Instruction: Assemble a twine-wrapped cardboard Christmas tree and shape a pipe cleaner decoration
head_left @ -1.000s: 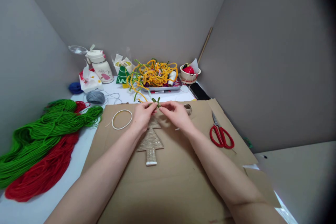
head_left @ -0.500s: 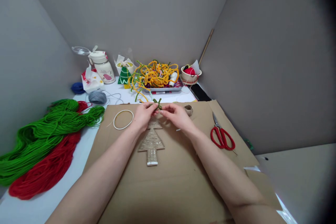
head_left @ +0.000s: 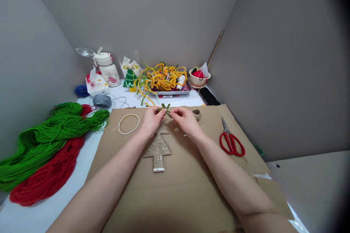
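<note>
My left hand [head_left: 153, 119] and my right hand [head_left: 184, 118] meet above the far part of the cardboard sheet [head_left: 175, 196]. Between them they pinch a small dark green piece of fuzzy yarn or pipe cleaner [head_left: 165, 107], whose short loops or ends stick up past the fingertips. Beneath and nearer to me lies a flat tree shape wrapped in twine [head_left: 158, 147], with a white strip at the foot of its trunk. My left hand partly covers its top. Just beyond my right hand sits a small roll of twine [head_left: 196, 114].
Red-handled scissors [head_left: 232, 142] lie on the right of the cardboard, a white tape ring [head_left: 128, 124] on the left. Green yarn [head_left: 54, 138] and red yarn [head_left: 49, 178] fill the left side. At the back stand a tray [head_left: 171, 93] of orange strands, a bottle [head_left: 109, 72] and a bowl [head_left: 199, 80].
The fingertips have shifted slightly, and the green piece has turned a little between them. Both hands keep their pinch; the tree shape and scissors stay put.
</note>
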`<control>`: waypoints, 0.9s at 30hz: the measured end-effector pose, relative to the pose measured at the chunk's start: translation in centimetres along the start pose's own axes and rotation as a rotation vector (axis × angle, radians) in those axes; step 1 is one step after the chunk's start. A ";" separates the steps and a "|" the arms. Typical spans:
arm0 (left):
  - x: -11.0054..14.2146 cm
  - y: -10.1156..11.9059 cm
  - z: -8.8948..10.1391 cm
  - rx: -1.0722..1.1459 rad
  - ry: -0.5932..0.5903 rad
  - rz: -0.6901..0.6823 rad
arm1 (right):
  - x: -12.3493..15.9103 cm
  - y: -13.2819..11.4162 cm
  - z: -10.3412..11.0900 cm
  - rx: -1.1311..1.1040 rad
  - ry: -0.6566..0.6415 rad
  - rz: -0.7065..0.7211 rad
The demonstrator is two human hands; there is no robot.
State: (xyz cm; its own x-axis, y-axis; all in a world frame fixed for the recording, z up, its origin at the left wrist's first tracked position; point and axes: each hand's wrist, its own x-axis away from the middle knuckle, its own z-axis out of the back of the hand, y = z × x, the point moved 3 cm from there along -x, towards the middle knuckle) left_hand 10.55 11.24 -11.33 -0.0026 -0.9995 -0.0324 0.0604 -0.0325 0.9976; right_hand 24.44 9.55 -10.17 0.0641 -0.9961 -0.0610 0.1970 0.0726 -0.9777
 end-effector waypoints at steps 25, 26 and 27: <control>-0.3 0.7 0.7 -0.433 -0.048 -0.164 | -0.1 0.4 -0.5 -0.146 -0.069 -0.054; -0.3 0.7 0.7 -0.437 -0.051 -0.167 | -0.1 0.6 -0.4 -0.144 -0.073 -0.061; -0.3 0.6 0.7 -0.438 -0.059 -0.169 | -0.2 0.8 -0.3 -0.141 -0.080 -0.070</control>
State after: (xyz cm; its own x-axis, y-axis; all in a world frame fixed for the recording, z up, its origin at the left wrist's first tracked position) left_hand 9.90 11.56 -10.68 -0.1048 -0.9788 -0.1760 0.4694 -0.2047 0.8589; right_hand 24.25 9.78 -10.98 0.1338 -0.9908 0.0186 0.0651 -0.0099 -0.9978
